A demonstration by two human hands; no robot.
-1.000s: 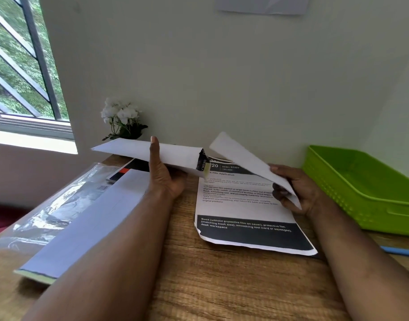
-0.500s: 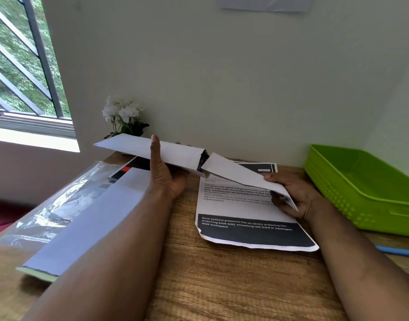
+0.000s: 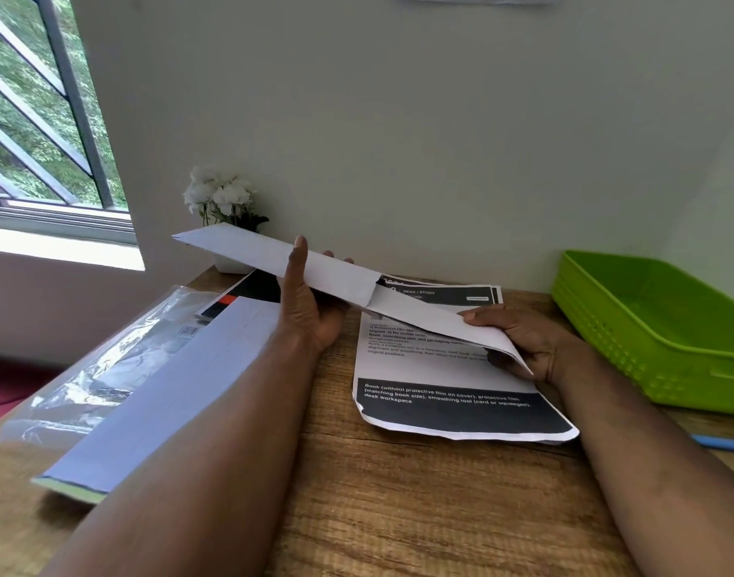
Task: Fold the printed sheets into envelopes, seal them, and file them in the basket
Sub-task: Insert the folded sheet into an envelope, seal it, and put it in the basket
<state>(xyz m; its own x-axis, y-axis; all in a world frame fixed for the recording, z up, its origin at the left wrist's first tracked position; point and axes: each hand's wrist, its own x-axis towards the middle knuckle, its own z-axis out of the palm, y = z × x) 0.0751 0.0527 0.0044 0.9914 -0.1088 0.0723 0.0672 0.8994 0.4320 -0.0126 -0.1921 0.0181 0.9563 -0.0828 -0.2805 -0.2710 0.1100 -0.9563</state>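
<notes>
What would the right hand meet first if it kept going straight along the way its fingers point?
Judging loosely, the right hand, gripping the envelope flap, points leftward, so it would first meet the left hand holding the envelope. Depth between them is unclear.

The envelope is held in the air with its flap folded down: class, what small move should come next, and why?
Probably press the flap flat to seal it. The left hand grips the envelope mid-length, the right hand pinches the flap's end, and the flap lies nearly in line with the body. The green basket waits at the right.
</notes>
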